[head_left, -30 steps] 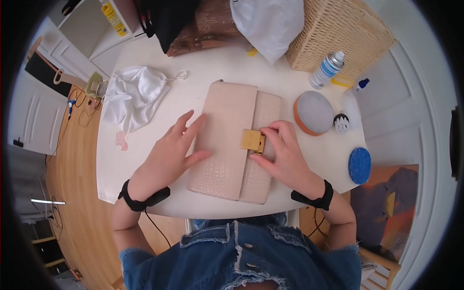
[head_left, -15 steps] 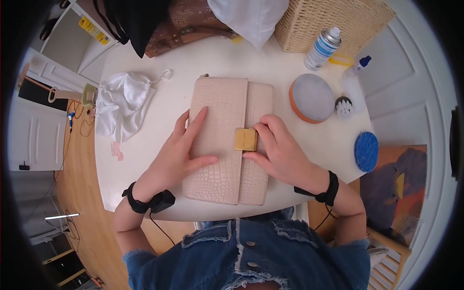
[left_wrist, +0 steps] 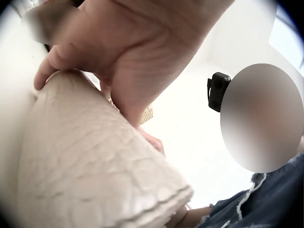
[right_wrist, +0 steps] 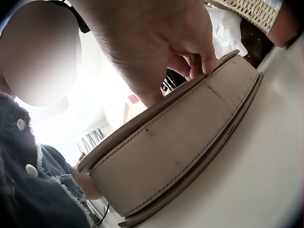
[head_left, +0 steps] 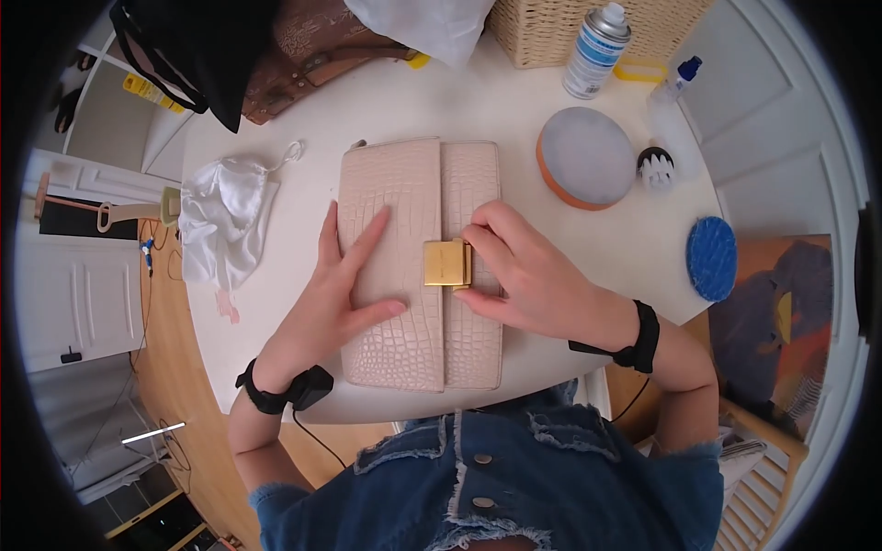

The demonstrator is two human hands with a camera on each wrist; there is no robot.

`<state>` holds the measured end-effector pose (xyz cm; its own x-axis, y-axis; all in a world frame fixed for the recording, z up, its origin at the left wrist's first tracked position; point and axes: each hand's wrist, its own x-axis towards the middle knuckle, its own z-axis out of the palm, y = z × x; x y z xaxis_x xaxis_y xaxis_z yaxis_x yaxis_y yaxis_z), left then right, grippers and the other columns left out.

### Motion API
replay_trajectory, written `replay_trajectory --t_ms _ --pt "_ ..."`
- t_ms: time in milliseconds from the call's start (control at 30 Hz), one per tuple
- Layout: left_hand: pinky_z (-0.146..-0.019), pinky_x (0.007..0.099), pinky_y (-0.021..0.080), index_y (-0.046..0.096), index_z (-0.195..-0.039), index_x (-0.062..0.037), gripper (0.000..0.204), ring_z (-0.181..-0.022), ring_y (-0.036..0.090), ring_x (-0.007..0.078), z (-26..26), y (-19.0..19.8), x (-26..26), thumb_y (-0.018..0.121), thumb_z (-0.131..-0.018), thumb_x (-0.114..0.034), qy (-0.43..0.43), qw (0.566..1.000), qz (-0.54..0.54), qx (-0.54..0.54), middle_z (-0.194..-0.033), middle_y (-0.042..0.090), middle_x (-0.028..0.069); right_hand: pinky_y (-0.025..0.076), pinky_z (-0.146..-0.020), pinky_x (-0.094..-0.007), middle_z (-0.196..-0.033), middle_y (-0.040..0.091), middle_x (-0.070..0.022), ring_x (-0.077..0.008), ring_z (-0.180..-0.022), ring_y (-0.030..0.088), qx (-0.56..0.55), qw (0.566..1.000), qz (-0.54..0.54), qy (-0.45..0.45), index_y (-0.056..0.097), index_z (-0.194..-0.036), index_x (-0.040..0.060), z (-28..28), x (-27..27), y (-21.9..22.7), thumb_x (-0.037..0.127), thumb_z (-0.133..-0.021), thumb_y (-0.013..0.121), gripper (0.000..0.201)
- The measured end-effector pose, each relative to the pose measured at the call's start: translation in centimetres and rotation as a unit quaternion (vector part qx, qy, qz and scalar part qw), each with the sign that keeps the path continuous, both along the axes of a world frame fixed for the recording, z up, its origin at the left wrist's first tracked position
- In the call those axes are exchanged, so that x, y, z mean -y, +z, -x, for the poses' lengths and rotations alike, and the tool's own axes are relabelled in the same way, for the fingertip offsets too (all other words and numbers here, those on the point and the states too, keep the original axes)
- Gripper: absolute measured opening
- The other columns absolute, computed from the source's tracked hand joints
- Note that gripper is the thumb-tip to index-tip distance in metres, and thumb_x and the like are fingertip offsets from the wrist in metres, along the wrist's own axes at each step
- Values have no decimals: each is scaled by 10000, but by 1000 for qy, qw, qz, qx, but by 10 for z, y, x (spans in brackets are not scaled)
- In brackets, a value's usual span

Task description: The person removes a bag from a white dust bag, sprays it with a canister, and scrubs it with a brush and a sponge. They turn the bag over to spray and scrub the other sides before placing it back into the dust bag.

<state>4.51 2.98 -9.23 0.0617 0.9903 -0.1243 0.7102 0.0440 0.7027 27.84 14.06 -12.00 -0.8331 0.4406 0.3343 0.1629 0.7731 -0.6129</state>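
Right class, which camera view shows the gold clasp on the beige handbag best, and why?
The head view: the gold clasp shows whole on the handbag, with the right hand fingering its edge and the left hand flat on the flap. Both wrist views show only bag leather and hand; the clasp is hidden.

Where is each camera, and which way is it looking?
Head: worn on the head, looking down at the round white table; both hands, forearms and denim top show.
Left wrist: under the left hand, looking along the beige crocodile-textured leather handbag.
Right wrist: low by the table, looking at the handbag's edge under the right hand.
All three views share the handbag.
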Motion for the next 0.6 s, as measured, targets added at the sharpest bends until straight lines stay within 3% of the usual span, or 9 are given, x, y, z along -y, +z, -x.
replay_trajectory --t_ms 33,100,233,300,600 --pt "-1103 456 280 331 -1475 -177 806 -1394 200 458 -2 0 -2 750 -795 -280 -1 1000 1 -1 -1519 107 291 472 -785 -331 -1065 431 -150 -276 -921 524 -9 1000 10 2 518 -1091 -62 0 0 -1 105 -706 767 487" --pt "-1117 549 193 450 -1416 -204 730 -1431 78 441 -8 1 -7 759 -765 -323 -82 987 -81 -110 -1551 121 222 471 -778 -331 -1053 430 -146 -275 -911 522 -20 1000 22 4 520 -1088 -59 0 -1 -2 104 -706 766 483" --pt "-1137 534 137 524 -1364 -154 706 -1439 65 421 -13 8 -17 763 -729 -349 -131 979 -47 -150 -1561 183 159 458 -770 -343 -998 420 -146 -279 -898 511 -34 999 42 10 521 -1017 -91 1 -2 -3 134 -724 727 423" --pt "-1091 623 140 505 -1376 -245 717 -1433 118 406 -12 7 -17 752 -722 -404 -136 980 -61 -135 -1539 276 63 457 -767 -344 -992 416 -145 -278 -893 511 -36 998 51 12 521 -1010 -89 0 -3 -3 134 -723 727 418" --pt "-1096 599 111 644 -1240 -227 449 -1398 247 341 -29 3 -26 698 -794 -231 -96 979 -81 -163 -1453 402 34 467 -755 -340 -1016 426 -137 -276 -878 527 -17 998 64 11 524 -1038 -49 0 -2 -6 107 -713 756 429"
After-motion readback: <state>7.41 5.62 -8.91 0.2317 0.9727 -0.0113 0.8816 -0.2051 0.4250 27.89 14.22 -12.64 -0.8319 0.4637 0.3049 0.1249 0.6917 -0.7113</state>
